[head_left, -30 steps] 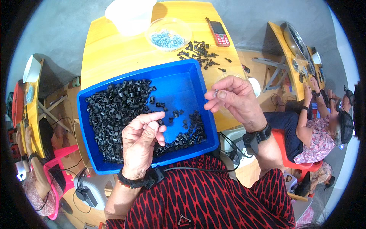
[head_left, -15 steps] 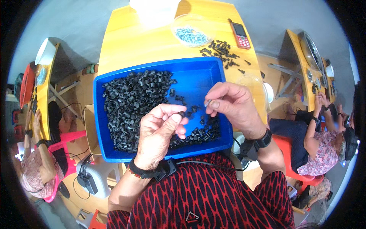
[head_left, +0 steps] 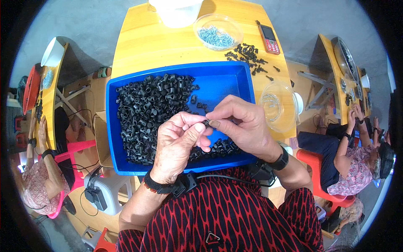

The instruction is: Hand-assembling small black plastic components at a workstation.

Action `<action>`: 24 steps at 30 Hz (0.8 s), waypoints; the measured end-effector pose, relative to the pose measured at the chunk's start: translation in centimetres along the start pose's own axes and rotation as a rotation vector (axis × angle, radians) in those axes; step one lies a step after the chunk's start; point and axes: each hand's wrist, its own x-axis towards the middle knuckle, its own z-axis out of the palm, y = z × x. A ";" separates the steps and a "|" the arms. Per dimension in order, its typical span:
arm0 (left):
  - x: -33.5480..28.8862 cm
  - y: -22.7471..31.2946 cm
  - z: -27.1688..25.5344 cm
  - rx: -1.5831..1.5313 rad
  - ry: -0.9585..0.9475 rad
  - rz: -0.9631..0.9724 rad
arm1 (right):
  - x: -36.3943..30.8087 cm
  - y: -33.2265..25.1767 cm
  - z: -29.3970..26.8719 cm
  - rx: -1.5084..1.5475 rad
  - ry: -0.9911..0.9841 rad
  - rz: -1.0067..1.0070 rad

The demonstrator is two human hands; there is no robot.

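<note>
My left hand [head_left: 176, 143] holds a small black plastic part [head_left: 206, 123] between thumb and forefinger, above the near side of the blue tray [head_left: 168, 171]. My right hand [head_left: 243, 124] pinches at that same part from the right, thumb and forefinger closed; what lies between these fingertips is too small and covered to make out. Loose black plastic parts [head_left: 145, 113], short and ring-like, fill the tray's left side in a heap. Another cluster of small black pieces [head_left: 222, 148] lies near its front right, partly behind my hands.
On the yellow table [head_left: 142, 38] stand a clear bowl of bluish screws [head_left: 216, 38], a white tub [head_left: 176, 14] and a clear round container [head_left: 277, 105]. Black stemmed pieces [head_left: 247, 54] lie by a red phone [head_left: 268, 38]. People sit at tables left [head_left: 42, 180] and right [head_left: 352, 164].
My right hand has moved left and its fingertips now meet the black part in my left hand; before, they were apart, with a tiny greyish thing in the right fingertips.
</note>
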 end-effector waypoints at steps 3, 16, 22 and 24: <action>0.0 -0.1 -0.2 -0.012 -0.004 0.000 | 0.0 -0.9 0.2 -0.140 -0.021 -0.123; 0.0 0.1 -0.1 -0.020 -0.019 0.022 | -0.3 0.0 0.0 0.099 -0.046 0.068; -0.1 0.1 0.0 0.007 -0.022 0.009 | -0.7 -0.5 0.0 0.269 -0.034 0.175; -0.1 0.1 -0.1 0.016 -0.021 0.007 | -0.8 -0.5 0.0 0.277 -0.039 0.198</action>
